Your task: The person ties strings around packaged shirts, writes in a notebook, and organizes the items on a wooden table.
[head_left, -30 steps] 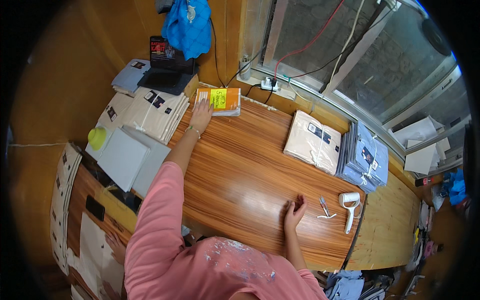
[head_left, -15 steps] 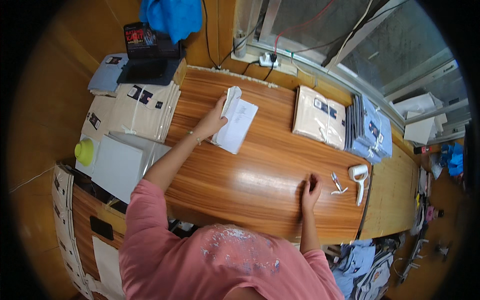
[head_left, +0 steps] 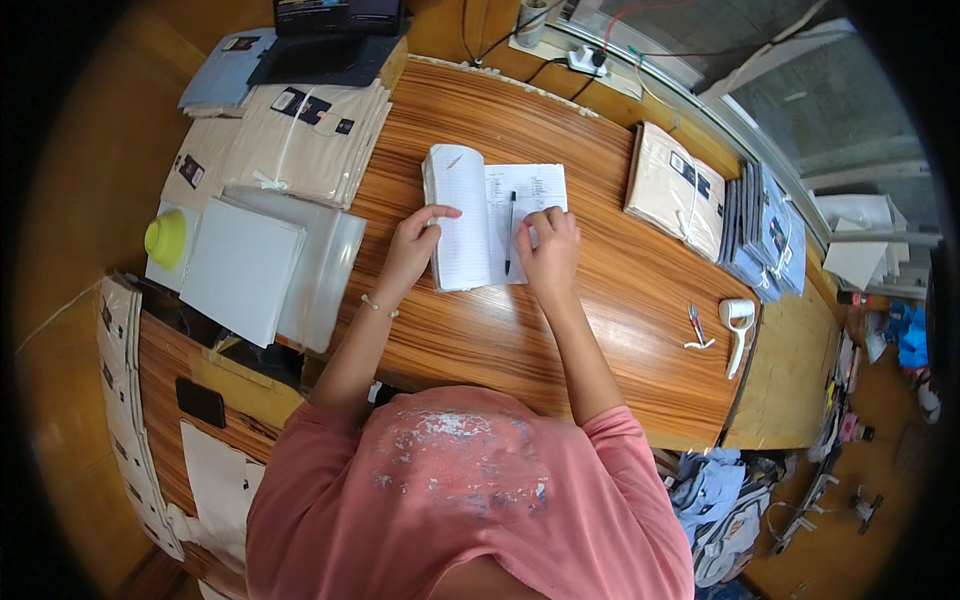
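Wooden tabletop (head_left: 560, 330) with a striped grain fills the middle of the view, seen from above a person in a pink shirt.

Right hand (head_left: 548, 252): its fingers are bent and pressed flat onto the lower right page of an open notebook (head_left: 492, 222), closed around nothing. Left hand (head_left: 412, 250): its fingers curl over the notebook's left edge, thumb on top of the thick stack of lined pages, gripping that side and keeping it open. A black pen (head_left: 509, 233) lies in the fold between the two pages, just beside the right fingertips and not held.

Half a second ago the notebook was shut and only the left hand was on it, further up the table, while the right hand rested flat near the table's right end. Now the book lies open nearer the person, and both hands are on it. That suggests the book has been found and opened, and reading or writing in it is about to begin.

Around it: folded cream cloth packs (head_left: 300, 130) and a white box (head_left: 240, 265) to the left, another cream pack (head_left: 672, 190) beside blue ones (head_left: 765, 235) to the right, and a small white tool (head_left: 738, 330) near the right edge.
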The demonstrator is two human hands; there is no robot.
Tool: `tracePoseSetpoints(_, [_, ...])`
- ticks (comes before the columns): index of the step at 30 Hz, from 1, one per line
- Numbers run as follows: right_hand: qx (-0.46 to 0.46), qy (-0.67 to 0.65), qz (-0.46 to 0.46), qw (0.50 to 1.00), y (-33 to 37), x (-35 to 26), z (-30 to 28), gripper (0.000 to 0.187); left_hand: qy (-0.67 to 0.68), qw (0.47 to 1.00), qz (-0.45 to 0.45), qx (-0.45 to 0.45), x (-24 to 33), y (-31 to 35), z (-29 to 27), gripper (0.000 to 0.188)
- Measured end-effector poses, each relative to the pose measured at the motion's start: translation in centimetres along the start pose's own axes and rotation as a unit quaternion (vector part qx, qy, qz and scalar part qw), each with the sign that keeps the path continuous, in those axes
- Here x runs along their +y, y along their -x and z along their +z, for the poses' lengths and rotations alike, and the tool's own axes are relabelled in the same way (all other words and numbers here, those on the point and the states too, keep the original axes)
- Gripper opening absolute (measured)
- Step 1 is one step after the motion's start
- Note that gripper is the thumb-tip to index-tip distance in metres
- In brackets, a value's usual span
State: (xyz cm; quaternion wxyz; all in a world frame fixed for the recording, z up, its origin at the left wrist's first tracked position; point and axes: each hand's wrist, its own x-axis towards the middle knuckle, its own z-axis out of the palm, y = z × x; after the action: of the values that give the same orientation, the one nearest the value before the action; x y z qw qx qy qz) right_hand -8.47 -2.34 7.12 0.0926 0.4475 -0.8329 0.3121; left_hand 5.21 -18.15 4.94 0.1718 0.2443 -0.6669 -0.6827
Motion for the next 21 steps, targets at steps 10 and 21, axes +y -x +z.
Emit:
tracePoseSetpoints(10, [-0.346, 0.091, 0.163, 0.919, -0.9, 3.3, 3.3, 0.037, -0.485, 0.842, 0.197, 0.129, -0.1, 2.5, 1.0, 0.025])
tracePoseSetpoints(21, [-0.358, 0.058, 0.188, 0.913, -0.2, 1.7, 3.7, 0.031, -0.423, 0.881, 0.212, 0.027, -5.6, 1.7, 4.1, 0.022])
